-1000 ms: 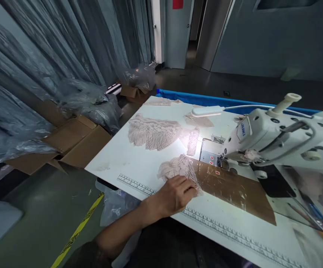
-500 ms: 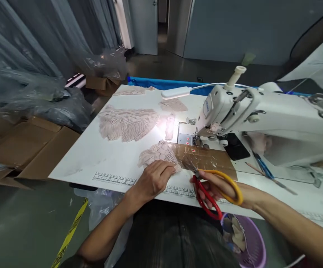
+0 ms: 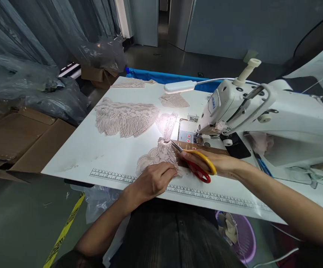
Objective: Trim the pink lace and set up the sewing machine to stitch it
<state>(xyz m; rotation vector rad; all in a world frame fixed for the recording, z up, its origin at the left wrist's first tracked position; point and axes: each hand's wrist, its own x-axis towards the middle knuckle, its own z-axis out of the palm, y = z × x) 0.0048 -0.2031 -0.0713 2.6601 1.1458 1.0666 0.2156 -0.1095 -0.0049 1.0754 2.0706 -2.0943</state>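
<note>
My left hand [image 3: 156,179] is closed on the near edge of a pale pink lace piece [image 3: 155,154], pressing it against the white tabletop. In my right hand [image 3: 196,159] is a pair of scissors [image 3: 200,175] with one red and one yellow handle. Their blade tips reach the far corner of the lace. There it meets a narrow lace strip [image 3: 169,124], brightly lit by the lamp; whether the blades are around the fabric I cannot tell. The sewing machine's needle area [image 3: 196,139] is just beyond my right hand.
A white sewing machine [image 3: 234,108] fills the right side, with a small lamp [image 3: 179,87] on a cable. More lace panels [image 3: 126,117] lie at the left and back. A printed ruler [image 3: 206,195] runs along the front edge. A purple basket [image 3: 250,242] with scraps stands below; cardboard boxes [image 3: 35,141] are left.
My right hand has moved the scissors forward and left, bringing the blades to the lace's far corner. My left hand stays on the lace. The view has shifted slightly.
</note>
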